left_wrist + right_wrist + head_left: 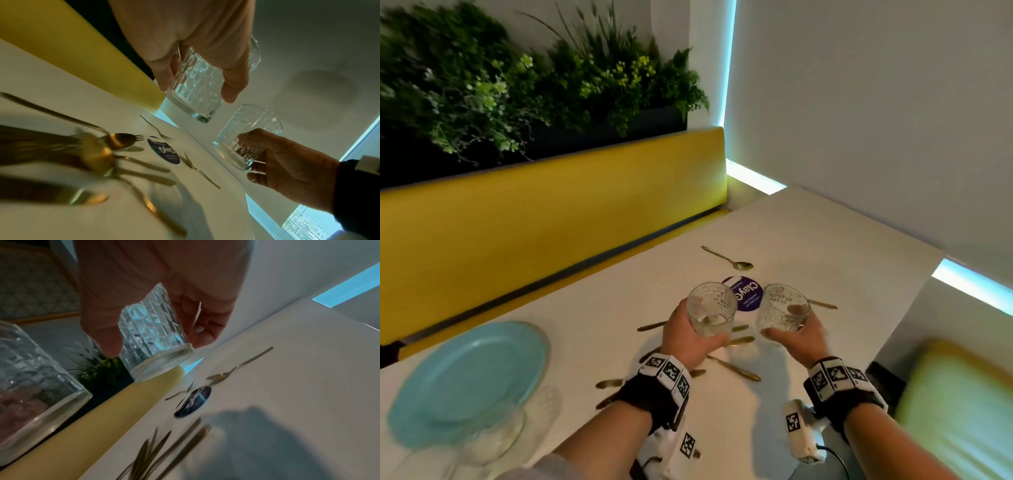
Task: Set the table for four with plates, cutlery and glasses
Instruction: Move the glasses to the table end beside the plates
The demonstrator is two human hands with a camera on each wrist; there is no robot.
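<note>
Clearly you were only partway through laying the table; your left hand [690, 337] curled round one patterned glass [711, 307] and your right hand [799, 337] curled round a second glass [782, 307], thumb on one side and fingers on the other, both tumblers lifted off the white table [825, 240] and hanging above its middle; neither was set down yet. Below them gold cutlery [736, 368] lay loose and crossed in a heap, not sorted into places; a single spoon [729, 258] sat apart, farther toward the yellow bench [551, 212], and a round purple coaster [746, 294] lay between spoon and heap. At your near left a pale blue plate [469, 377] rested on the table, blurred, so I could not tell whether it was one plate or a stack; more clear glassware [517, 431] showed faintly at its near edge. By my judgement no place was complete; plates, cutlery and glasses all remained to be laid out for four.
</note>
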